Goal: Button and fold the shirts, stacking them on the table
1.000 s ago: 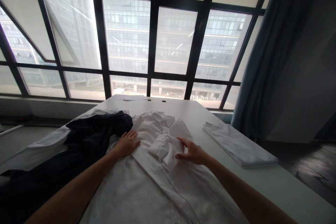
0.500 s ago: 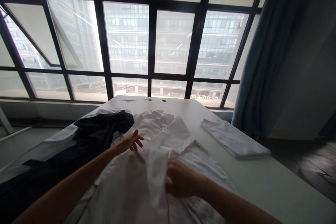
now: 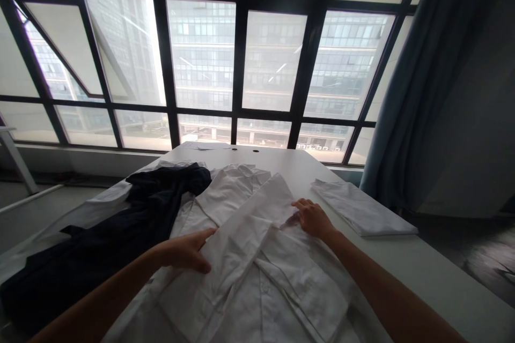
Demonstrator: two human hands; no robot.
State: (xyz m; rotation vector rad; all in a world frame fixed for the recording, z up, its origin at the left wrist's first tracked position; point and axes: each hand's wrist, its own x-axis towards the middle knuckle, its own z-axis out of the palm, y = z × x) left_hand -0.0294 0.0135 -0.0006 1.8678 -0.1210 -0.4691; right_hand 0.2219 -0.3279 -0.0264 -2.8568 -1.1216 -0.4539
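A white button shirt (image 3: pixel 281 300) lies spread on the white table (image 3: pixel 293 169), collar (image 3: pixel 237 185) towards the window. One long shirt sleeve (image 3: pixel 241 238) is laid diagonally across its front, with the cuff end at the upper right. My left hand (image 3: pixel 183 251) rests flat on the sleeve's lower edge, fingers together, holding nothing. My right hand (image 3: pixel 314 220) presses lightly on the shirt near the sleeve's upper end, fingers slightly spread. Neither hand grips the cloth.
A dark navy garment (image 3: pixel 120 241) lies bunched on the table's left side, against the shirt. A folded white garment (image 3: pixel 360 209) sits to the right near the table edge. Flat papers (image 3: pixel 203 146) lie at the far end, before large windows. A blue-grey curtain (image 3: pixel 406 118) hangs right.
The sleeve has dropped flat and now lies diagonally across the shirt. My right hand has moved up and right and let go of the cloth. My left hand has moved down onto the sleeve.
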